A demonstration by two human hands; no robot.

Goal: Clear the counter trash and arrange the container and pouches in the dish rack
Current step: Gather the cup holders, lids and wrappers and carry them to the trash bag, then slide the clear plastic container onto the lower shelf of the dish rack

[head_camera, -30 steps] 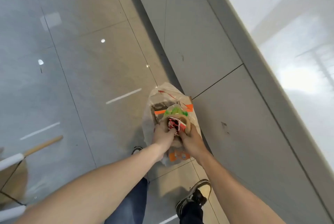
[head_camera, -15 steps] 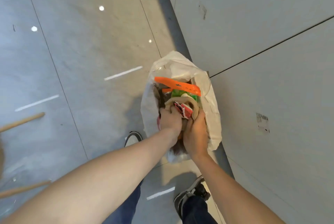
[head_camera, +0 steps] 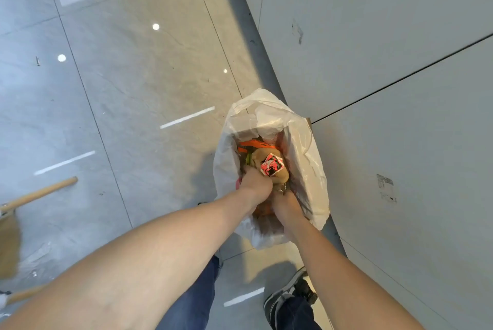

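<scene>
We've got our left hand [head_camera: 254,183] curled onto the trash bundle [head_camera: 270,168], pressing it down into the white bag [head_camera: 306,159], presumably to pack it. Our right hand [head_camera: 285,203] is low beside it; its grip we cannot tell. Glossy grey floor tiles [head_camera: 128,84] left, pale wall panels [head_camera: 386,36] right.

No text, brand or number can be read. The pink, black and white wrapper [head_camera: 271,167] in the white bag [head_camera: 306,148] carries print too blurred to make out, and the small grey label [head_camera: 386,187] on the wall panel [head_camera: 400,36] is too small to read.
</scene>
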